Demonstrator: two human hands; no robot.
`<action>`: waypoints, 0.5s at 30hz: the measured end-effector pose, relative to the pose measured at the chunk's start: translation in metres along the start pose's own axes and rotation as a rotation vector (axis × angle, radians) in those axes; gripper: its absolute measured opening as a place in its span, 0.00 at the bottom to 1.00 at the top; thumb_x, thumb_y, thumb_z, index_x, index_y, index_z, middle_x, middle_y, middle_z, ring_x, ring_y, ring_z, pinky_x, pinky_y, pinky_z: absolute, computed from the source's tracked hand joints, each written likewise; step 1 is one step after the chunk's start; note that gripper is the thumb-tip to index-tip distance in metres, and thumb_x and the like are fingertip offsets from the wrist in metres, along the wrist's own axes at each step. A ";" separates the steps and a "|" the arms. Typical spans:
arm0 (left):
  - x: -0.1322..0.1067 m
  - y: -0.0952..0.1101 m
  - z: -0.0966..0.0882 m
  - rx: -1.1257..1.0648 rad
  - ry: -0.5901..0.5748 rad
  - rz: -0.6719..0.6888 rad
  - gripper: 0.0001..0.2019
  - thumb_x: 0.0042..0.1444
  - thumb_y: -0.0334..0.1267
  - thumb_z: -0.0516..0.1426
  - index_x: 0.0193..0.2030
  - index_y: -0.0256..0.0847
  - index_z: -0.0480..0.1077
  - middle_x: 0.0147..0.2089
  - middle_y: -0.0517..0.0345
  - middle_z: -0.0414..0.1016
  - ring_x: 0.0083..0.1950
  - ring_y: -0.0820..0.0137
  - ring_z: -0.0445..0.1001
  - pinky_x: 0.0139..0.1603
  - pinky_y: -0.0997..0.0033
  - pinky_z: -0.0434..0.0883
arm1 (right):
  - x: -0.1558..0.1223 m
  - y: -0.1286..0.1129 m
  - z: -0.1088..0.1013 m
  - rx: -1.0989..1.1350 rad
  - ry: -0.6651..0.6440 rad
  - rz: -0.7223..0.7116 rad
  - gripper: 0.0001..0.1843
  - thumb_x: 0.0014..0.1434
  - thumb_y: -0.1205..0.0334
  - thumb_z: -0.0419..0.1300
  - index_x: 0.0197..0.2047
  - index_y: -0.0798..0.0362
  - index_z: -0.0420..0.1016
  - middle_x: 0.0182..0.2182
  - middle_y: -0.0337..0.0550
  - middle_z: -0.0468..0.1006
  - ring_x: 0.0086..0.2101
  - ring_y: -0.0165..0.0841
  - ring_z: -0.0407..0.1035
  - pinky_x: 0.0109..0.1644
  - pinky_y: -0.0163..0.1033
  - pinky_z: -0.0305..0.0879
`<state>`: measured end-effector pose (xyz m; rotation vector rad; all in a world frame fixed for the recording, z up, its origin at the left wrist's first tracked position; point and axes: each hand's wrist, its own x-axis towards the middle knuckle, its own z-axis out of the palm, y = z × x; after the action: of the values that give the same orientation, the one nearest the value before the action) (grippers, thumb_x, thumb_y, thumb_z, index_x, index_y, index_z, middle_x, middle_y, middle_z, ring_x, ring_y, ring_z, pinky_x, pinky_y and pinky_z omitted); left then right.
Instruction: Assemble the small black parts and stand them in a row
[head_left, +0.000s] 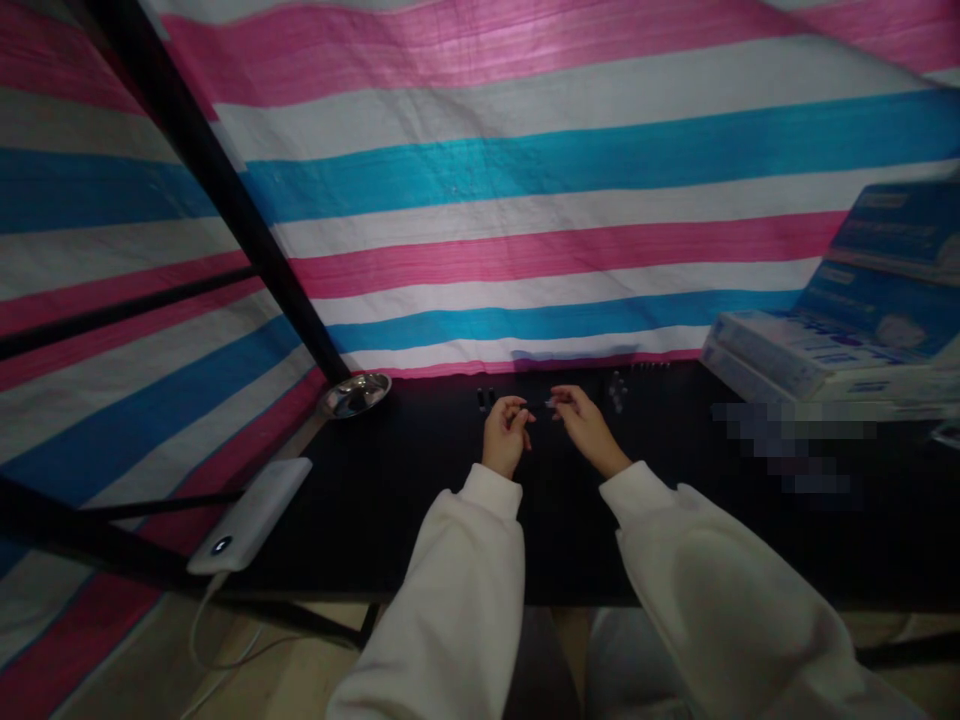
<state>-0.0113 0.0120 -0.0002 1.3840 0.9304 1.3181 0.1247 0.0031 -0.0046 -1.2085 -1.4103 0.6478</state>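
Black tabletop [420, 520] on my feed, with both hands close together near its far edge. The right hand [586, 430] pinches a tiny clear part [551, 402] at the fingertips, while the left hand [506, 435] is curled and I can't tell if it holds anything. Small dark pieces [484, 399] stand just past the left hand, and a cluster of small parts [616, 392] sits beyond the right.
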 end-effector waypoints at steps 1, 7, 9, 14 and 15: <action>0.000 0.000 0.001 0.020 -0.023 0.007 0.09 0.49 0.36 0.52 0.37 0.38 0.59 0.27 0.63 0.66 0.11 0.85 0.57 0.11 0.82 0.53 | 0.000 0.002 0.000 0.045 -0.029 0.090 0.15 0.54 0.55 0.47 0.37 0.56 0.67 0.28 0.43 0.70 0.23 0.27 0.65 0.24 0.32 0.60; -0.002 -0.003 0.003 0.078 -0.089 0.032 0.09 0.51 0.37 0.50 0.39 0.38 0.57 0.27 0.65 0.65 0.11 0.84 0.58 0.09 0.82 0.55 | 0.000 0.006 0.004 0.224 -0.108 0.190 0.25 0.48 0.39 0.49 0.20 0.55 0.62 0.11 0.32 0.56 0.12 0.22 0.51 0.15 0.30 0.46; -0.003 -0.004 0.004 0.096 -0.091 0.046 0.09 0.52 0.38 0.49 0.39 0.39 0.57 0.27 0.65 0.64 0.11 0.84 0.57 0.09 0.82 0.54 | 0.000 0.008 0.006 0.227 -0.079 0.169 0.25 0.47 0.38 0.49 0.20 0.55 0.61 0.11 0.31 0.55 0.13 0.22 0.50 0.15 0.30 0.44; -0.006 -0.005 0.005 0.195 -0.096 0.084 0.09 0.55 0.41 0.46 0.41 0.40 0.55 0.26 0.67 0.63 0.12 0.85 0.56 0.11 0.83 0.53 | 0.000 0.014 0.008 0.145 -0.052 0.129 0.25 0.49 0.40 0.48 0.20 0.55 0.62 0.12 0.33 0.57 0.14 0.23 0.51 0.17 0.30 0.46; -0.006 -0.005 0.005 0.226 -0.088 0.090 0.09 0.56 0.41 0.45 0.41 0.41 0.56 0.26 0.67 0.63 0.12 0.85 0.55 0.11 0.83 0.53 | 0.000 0.014 0.008 0.128 -0.048 0.121 0.25 0.50 0.40 0.48 0.19 0.55 0.62 0.12 0.33 0.57 0.15 0.23 0.51 0.17 0.30 0.46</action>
<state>-0.0067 0.0066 -0.0064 1.6605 0.9907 1.2361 0.1218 0.0092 -0.0190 -1.1895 -1.3218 0.8434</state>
